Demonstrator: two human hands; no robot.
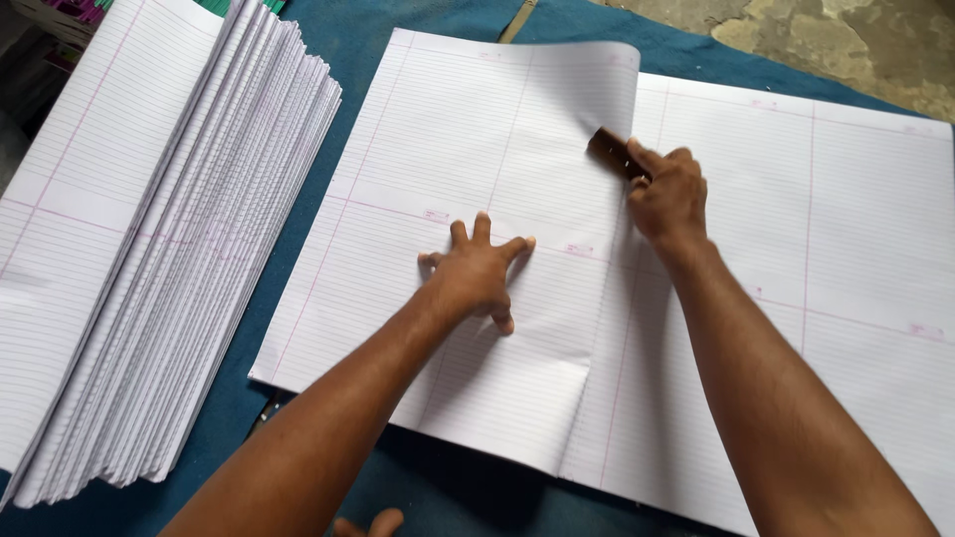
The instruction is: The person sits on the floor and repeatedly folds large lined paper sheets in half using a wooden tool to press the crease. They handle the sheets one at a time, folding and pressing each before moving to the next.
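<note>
blue cloth (398,40) covers the work surface, with bare concrete floor (846,40) showing at the top right. on it lies a big folded ruled sheet (477,149), its top layer doubled over to the left. the left hand (476,270) is pressed flat on it, fingers spread wide. the right hand (668,194) is closed round a small dark wooden block (609,149), which sits right on the fold line. a thick stack of folded sheets (169,249) lies off to the left.

Stack of folded sheets (149,249) left of the open sheets (796,249).
</note>
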